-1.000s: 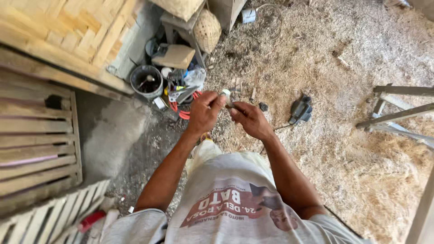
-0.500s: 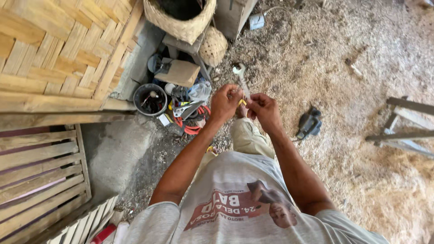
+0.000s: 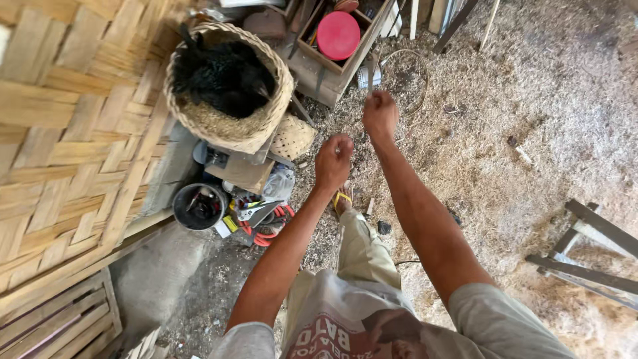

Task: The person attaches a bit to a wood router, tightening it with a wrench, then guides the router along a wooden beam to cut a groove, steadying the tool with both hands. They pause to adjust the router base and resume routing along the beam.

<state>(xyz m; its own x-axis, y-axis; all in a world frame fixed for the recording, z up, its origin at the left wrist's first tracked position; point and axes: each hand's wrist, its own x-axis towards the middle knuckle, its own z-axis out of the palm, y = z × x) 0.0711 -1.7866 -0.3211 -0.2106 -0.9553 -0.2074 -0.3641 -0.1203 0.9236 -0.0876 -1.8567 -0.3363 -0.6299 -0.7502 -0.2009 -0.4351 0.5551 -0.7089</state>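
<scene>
Since the earlier view the 2 hands have drawn apart and risen: the right hand (image 3: 379,114) now reaches further out than the left hand (image 3: 333,161), both over the sawdust-strewn floor (image 3: 531,106). Each hand's fingers are curled together into a loose fist; whether they grip anything I cannot tell. The left hand is near a small woven basket (image 3: 292,136), below a large basket (image 3: 229,129) holding a black hen (image 3: 222,76).

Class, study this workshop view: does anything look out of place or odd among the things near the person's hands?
Yes. A black hen sits in the woven basket, perched above a heap of tools: red-handled pliers and a black bucket on the ground. Wood shavings cover the floor. Both hands, left and right, are closed in fists; what they grip is unclear.
</scene>
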